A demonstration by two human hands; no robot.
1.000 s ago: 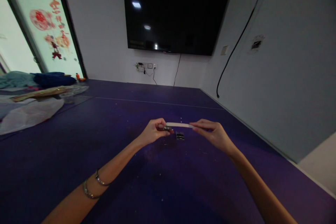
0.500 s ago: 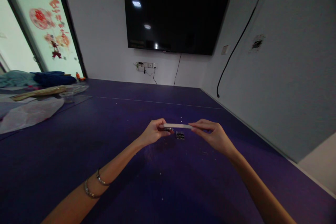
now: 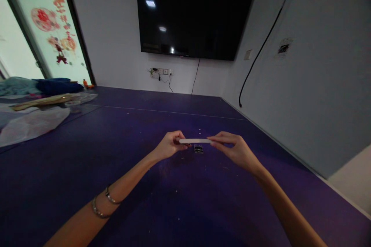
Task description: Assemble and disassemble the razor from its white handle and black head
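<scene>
A thin white strip or tube (image 3: 194, 141) stretches level between my two hands, slightly bowed upward in the middle. My left hand (image 3: 171, 144) is closed on its left end, thumb below and fingers above. Just under that end, by the left thumb, a small metallic piece (image 3: 188, 145) shows; whether it is held or fixed to the strip I cannot tell. My right hand (image 3: 233, 146) pinches the right end between thumb and fingertips. Below and beyond the strip, a small dark object with pale lines (image 3: 198, 149) lies on the purple surface (image 3: 179, 197).
At the far left lie crumpled clear plastic (image 3: 37, 123), a long tan piece (image 3: 43, 102) and dark blue cloth (image 3: 59, 85). A black cable (image 3: 261, 50) hangs along the right wall. A television (image 3: 194, 15) is mounted on the wall ahead. Tiny white specks dot the surface.
The strip has tipped and dropped slightly at its left end, and now looks a little bowed. Less of the metallic piece under it shows. Both hands stay nearly in place.
</scene>
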